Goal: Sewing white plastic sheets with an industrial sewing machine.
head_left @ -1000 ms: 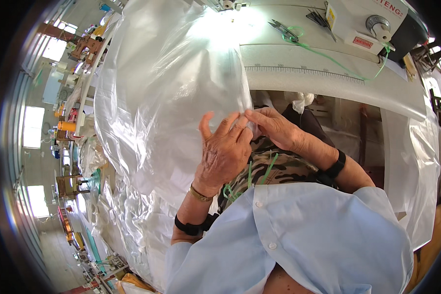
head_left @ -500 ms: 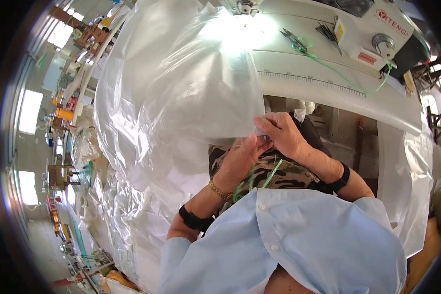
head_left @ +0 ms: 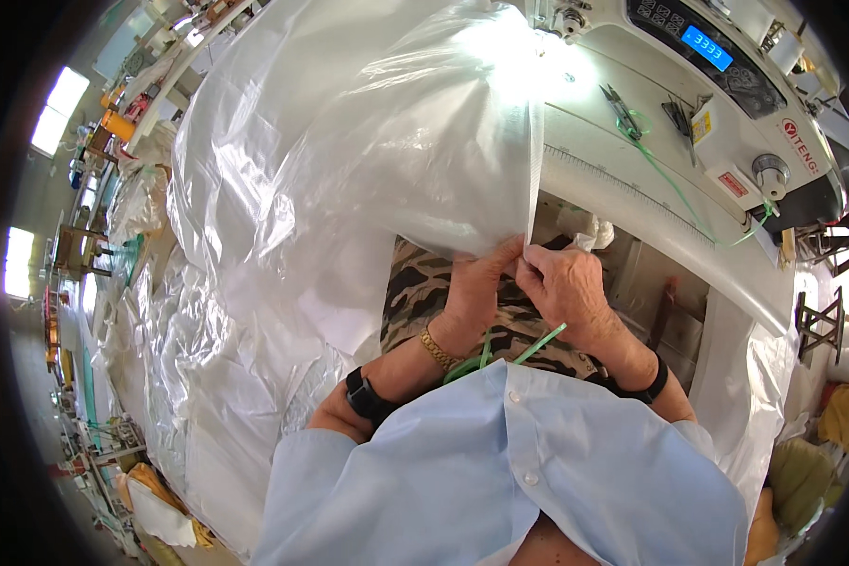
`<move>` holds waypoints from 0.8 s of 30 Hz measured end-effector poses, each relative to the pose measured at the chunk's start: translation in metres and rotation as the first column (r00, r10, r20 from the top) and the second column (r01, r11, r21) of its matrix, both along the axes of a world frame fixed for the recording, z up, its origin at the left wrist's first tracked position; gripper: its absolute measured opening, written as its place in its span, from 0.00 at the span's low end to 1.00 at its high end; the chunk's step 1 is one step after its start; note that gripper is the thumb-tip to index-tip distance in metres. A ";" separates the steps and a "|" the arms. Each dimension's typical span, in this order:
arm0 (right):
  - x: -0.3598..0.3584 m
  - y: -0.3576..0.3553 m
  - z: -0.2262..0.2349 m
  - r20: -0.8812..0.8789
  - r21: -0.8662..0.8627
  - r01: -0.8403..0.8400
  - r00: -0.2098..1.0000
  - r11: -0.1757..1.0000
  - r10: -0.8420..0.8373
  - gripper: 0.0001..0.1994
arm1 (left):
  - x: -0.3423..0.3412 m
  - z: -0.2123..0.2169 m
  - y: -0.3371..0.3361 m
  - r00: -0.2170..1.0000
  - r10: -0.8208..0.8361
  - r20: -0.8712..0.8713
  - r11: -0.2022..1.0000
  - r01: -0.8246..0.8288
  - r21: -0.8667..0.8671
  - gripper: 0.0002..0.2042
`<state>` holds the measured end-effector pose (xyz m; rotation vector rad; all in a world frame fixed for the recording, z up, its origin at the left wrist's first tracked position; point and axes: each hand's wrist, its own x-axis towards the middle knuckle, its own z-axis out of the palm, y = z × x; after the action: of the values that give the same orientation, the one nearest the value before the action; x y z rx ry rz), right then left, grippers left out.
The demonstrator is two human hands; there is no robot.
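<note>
1. Left hand (head_left: 476, 283) is closed in a pinch on the lower corner of the plastic sheet (head_left: 349, 141), just above the lap; right hand (head_left: 566, 288) pinches the same corner from the other side, fingertips of both meeting.
2. Step in hand (a judgement): the edge is being lined up or folded at the corner. What comes after probably calls for keeping both layers flush and taut.
3. Sheet: thin, clear, glossy film, creased and billowing up over the table (head_left: 651, 217) and down to the person's left.
4. Green strap (head_left: 538, 344): flat, narrow, lying across the lap.
5. Sewing machine (head_left: 726, 104): white, hard-cased, beyond the hands, with scissors (head_left: 623, 108) on its bed.
</note>
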<state>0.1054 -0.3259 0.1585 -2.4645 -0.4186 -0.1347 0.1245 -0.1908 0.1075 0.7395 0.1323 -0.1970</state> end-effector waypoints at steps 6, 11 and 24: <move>0.012 0.006 0.008 0.120 -0.319 -0.095 0.983 0.943 0.140 0.07 | 0.000 0.000 0.014 0.997 -0.031 0.070 0.976 0.016 0.216 0.14; 0.018 0.007 0.012 0.129 -0.550 -0.254 0.916 0.796 0.381 0.10 | 0.002 -0.016 0.020 0.945 -0.155 0.287 0.944 0.056 0.325 0.14; 0.064 -0.010 -0.040 -0.572 0.692 0.234 0.755 0.683 0.321 0.17 | -0.005 -0.005 0.041 0.944 -0.326 -0.057 0.945 0.327 0.012 0.12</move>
<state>0.1693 -0.3354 0.1188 -1.5224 -0.0643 0.5081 0.1192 -0.1495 0.1024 0.7747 0.0617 -0.5338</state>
